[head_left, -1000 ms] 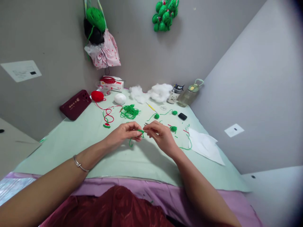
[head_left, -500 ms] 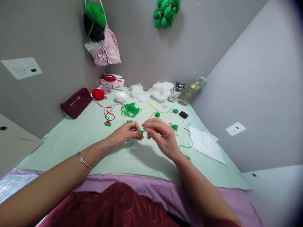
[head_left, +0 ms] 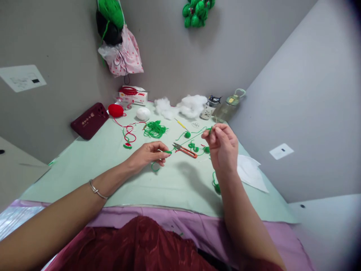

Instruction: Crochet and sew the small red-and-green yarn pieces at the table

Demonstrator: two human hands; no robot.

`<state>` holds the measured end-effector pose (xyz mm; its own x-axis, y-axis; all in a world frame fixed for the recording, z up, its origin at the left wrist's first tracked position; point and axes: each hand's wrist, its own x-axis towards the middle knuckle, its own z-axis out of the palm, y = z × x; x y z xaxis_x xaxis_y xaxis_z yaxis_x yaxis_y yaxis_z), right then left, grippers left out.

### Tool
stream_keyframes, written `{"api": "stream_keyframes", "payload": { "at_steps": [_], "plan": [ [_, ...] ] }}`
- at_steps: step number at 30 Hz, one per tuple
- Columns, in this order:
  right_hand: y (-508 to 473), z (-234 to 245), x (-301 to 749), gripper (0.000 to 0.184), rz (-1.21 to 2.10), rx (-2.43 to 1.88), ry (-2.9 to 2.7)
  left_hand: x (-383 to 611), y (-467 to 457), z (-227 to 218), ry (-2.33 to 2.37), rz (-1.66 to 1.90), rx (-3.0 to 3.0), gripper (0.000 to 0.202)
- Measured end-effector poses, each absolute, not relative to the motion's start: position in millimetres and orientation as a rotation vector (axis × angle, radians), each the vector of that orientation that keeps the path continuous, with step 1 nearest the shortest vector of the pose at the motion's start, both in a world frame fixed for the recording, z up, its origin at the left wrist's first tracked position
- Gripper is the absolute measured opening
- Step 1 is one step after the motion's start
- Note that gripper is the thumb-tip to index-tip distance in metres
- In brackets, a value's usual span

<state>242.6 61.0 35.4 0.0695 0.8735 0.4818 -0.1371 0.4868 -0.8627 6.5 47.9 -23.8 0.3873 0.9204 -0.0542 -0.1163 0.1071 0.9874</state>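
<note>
My left hand (head_left: 153,153) pinches a small green piece of yarn work (head_left: 168,152) between thumb and fingers, above the mat. A strand of green yarn (head_left: 194,138) runs taut from it up to my right hand (head_left: 222,145). That hand is raised to the right, its fingers closed on the yarn; a thin, needle-like sliver (head_left: 216,120) shows above the fingertips, too small to name surely. Between the hands lie orange-handled thread snips (head_left: 186,150), blades toward the left hand. A loose green tail (head_left: 154,167) curls below the left fingers.
Behind are a green yarn heap (head_left: 155,129), red yarn ball (head_left: 115,110), white ball (head_left: 143,113), yellow crochet hook (head_left: 180,124) and stuffing (head_left: 192,106). Small green balls (head_left: 187,134) lie rightward. A phone (head_left: 89,120) stands left; a bottle (head_left: 228,107) stands back right.
My right hand has moved away from the left, up and to the right, drawing the green strand out long. The snips between them have come into view. My left hand has barely moved.
</note>
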Motion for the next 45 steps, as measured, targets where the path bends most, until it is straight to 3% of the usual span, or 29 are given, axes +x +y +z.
{"api": "stream_keyframes", "payload": {
  "at_steps": [6, 11, 21, 45],
  "plan": [
    [60, 25, 239, 0.01, 0.793, -0.888, -1.66, 3, 50, -30, 0.872, 0.968, 1.236, 0.028],
    [54, 20, 232, 0.01, 0.532, -0.877, -2.018, 3, 47, -26, 0.876, 0.951, 1.279, 0.029],
    [55, 15, 233, 0.015, 0.315, -0.888, -2.209, 4, 45, -23, 0.836, 0.961, 1.281, 0.023],
    [56, 14, 231, 0.014, 0.402, -0.889, -2.248, 3, 45, -21, 0.735, 0.92, 1.277, 0.019]
  ]
}}
